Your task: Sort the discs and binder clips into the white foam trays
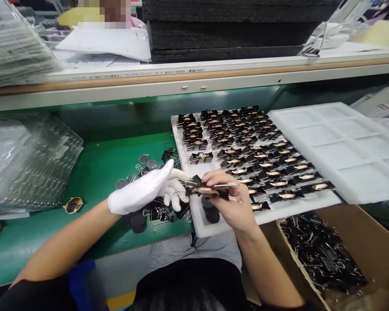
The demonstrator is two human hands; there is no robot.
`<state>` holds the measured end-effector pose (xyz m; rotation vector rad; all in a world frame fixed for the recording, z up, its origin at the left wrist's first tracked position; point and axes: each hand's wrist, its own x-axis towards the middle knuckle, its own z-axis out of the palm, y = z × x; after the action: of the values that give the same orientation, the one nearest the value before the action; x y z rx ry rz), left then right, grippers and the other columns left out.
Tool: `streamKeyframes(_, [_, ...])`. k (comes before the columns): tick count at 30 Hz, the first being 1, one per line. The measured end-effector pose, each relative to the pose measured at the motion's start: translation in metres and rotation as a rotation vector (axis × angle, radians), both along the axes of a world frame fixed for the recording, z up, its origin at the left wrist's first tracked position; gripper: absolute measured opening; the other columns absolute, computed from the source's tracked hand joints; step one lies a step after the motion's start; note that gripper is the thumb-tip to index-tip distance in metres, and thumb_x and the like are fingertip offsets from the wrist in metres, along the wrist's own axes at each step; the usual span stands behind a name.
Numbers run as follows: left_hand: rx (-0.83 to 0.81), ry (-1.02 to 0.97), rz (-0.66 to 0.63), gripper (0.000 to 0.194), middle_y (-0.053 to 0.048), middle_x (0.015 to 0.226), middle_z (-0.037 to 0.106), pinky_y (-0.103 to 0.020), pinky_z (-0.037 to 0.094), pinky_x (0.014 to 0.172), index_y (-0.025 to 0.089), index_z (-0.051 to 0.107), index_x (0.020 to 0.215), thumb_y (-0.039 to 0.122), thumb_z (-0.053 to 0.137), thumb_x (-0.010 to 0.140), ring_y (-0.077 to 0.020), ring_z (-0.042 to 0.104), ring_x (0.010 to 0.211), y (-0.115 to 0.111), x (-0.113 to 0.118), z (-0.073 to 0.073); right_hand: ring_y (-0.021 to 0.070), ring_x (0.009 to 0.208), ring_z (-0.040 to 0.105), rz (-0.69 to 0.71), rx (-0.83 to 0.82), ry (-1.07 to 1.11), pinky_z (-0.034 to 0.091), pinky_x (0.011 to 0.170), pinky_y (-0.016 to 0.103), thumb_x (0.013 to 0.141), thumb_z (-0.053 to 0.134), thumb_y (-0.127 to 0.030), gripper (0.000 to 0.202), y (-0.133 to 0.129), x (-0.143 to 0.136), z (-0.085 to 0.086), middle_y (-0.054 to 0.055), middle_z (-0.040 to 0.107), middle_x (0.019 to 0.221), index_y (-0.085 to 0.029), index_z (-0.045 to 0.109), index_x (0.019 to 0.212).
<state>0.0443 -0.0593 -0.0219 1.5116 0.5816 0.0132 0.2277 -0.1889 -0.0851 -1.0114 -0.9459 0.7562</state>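
Note:
My right hand (235, 201), bare, grips a small dark piece with a pale strip (205, 190), which has black binder clips at both ends. A black binder clip (197, 179) sits at its left end, its wire handles pointing toward my left hand (149, 188). That hand wears a white glove; its thumb is raised and its fingers are apart beside the handles. Whether the fingertips touch the clip I cannot tell. Beneath the hands lie loose binder clips (162, 214) and dark round discs (138, 221). More discs (211, 216) rest in the white foam tray (201, 229).
Rows of clipped pieces (259, 151) fill much of the foam tray. Another white tray (346, 151) lies to its right. A cardboard box (298, 259) of binder clips stands below. Clear plastic trays (35, 164) are stacked at left; a shelf edge (194, 80) crosses behind.

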Motion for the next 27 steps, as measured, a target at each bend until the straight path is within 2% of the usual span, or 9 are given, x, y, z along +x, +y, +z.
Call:
streamKeyframes(2, [-0.040, 0.029, -0.011, 0.052, -0.009, 0.091, 0.075, -0.030, 0.054, 0.062, 0.019, 0.070, 0.106, 0.064, 0.045, 0.101, -0.0168, 0.067, 0.064, -0.002, 0.007, 0.004, 0.0265, 0.112, 0.067, 0.033, 0.035, -0.165, 0.056, 0.099, 0.044, 0.078, 0.085, -0.019, 0.014, -0.007, 0.011, 0.004, 0.006, 0.072, 0.113, -0.029, 0.080, 0.086])
streamKeyframes(5, [0.112, 0.022, -0.048, 0.038, -0.005, 0.084, 0.074, -0.029, 0.054, 0.064, 0.021, 0.071, 0.103, 0.057, 0.059, 0.098, -0.0171, 0.066, 0.069, -0.002, 0.018, 0.010, 0.0273, 0.119, 0.065, -0.042, 0.005, -0.176, 0.057, 0.099, 0.045, 0.082, 0.079, -0.015, 0.039, -0.019, 0.023, 0.002, 0.007, 0.066, 0.132, -0.034, 0.076, 0.116])
streamKeyframes(8, [0.313, 0.039, -0.003, 0.039, -0.005, 0.092, 0.076, -0.030, 0.057, 0.072, 0.021, 0.071, 0.120, 0.052, 0.058, 0.099, -0.0187, 0.070, 0.079, 0.003, 0.030, 0.012, 0.0242, 0.116, 0.066, -0.347, -0.050, -0.132, 0.058, 0.096, 0.042, 0.088, 0.069, -0.012, 0.057, -0.034, 0.027, -0.012, 0.008, 0.062, 0.135, -0.035, 0.061, 0.140])
streamKeyframes(11, [0.597, 0.068, 0.119, 0.036, -0.007, 0.112, 0.077, -0.032, 0.058, 0.085, 0.020, 0.070, 0.119, 0.046, 0.061, 0.097, -0.0218, 0.073, 0.099, 0.010, 0.047, 0.001, 0.0265, 0.120, 0.063, -0.614, 0.021, -0.392, 0.056, 0.100, 0.045, 0.089, 0.062, -0.006, 0.061, -0.048, 0.016, -0.033, 0.010, 0.059, 0.132, -0.034, 0.058, 0.143])
streamKeyframes(14, [0.816, 0.109, 0.232, 0.031, -0.008, 0.117, 0.077, -0.034, 0.057, 0.094, 0.018, 0.069, 0.114, 0.042, 0.062, 0.096, -0.0228, 0.072, 0.106, 0.014, 0.067, -0.020, 0.0289, 0.120, 0.063, -0.525, 0.090, -0.783, 0.057, 0.099, 0.048, 0.087, 0.059, 0.000, 0.066, -0.055, -0.003, -0.050, 0.012, 0.064, 0.125, -0.032, 0.057, 0.145])
streamKeyframes(17, [0.962, 0.152, 0.265, 0.027, -0.007, 0.112, 0.077, -0.035, 0.057, 0.095, 0.019, 0.066, 0.116, 0.038, 0.061, 0.097, -0.0215, 0.073, 0.102, 0.011, 0.080, -0.038, 0.0297, 0.114, 0.067, -0.404, 0.081, -1.006, 0.057, 0.092, 0.049, 0.088, 0.056, 0.001, 0.058, -0.053, -0.017, -0.059, 0.014, 0.070, 0.120, -0.026, 0.059, 0.139])
streamKeyframes(20, [1.125, 0.172, 0.198, 0.027, -0.007, 0.113, 0.076, -0.035, 0.056, 0.094, 0.020, 0.064, 0.119, 0.038, 0.060, 0.099, -0.0216, 0.074, 0.102, 0.006, 0.083, -0.045, 0.0300, 0.111, 0.068, -0.381, 0.085, -1.055, 0.055, 0.091, 0.048, 0.088, 0.057, 0.001, 0.047, -0.049, -0.018, -0.060, 0.015, 0.073, 0.116, -0.019, 0.061, 0.131])
streamKeyframes(23, [1.359, 0.293, 0.090, 0.028, -0.010, 0.110, 0.076, -0.040, 0.053, 0.093, 0.019, 0.066, 0.116, 0.041, 0.058, 0.101, -0.0275, 0.072, 0.105, 0.002, 0.078, -0.044, 0.0298, 0.109, 0.068, -0.354, 0.114, -1.048, 0.054, 0.091, 0.046, 0.088, 0.059, 0.001, 0.040, -0.048, -0.014, -0.061, 0.016, 0.074, 0.111, -0.013, 0.063, 0.125])
streamKeyframes(27, [1.454, 0.296, 0.128, 0.028, -0.009, 0.108, 0.076, -0.039, 0.050, 0.091, 0.019, 0.066, 0.115, 0.041, 0.058, 0.101, -0.0270, 0.071, 0.103, 0.004, 0.067, -0.046, 0.0285, 0.104, 0.069, -0.361, 0.143, -1.029, 0.053, 0.089, 0.044, 0.088, 0.060, 0.001, 0.034, -0.048, -0.015, -0.063, 0.014, 0.075, 0.105, -0.011, 0.066, 0.119])
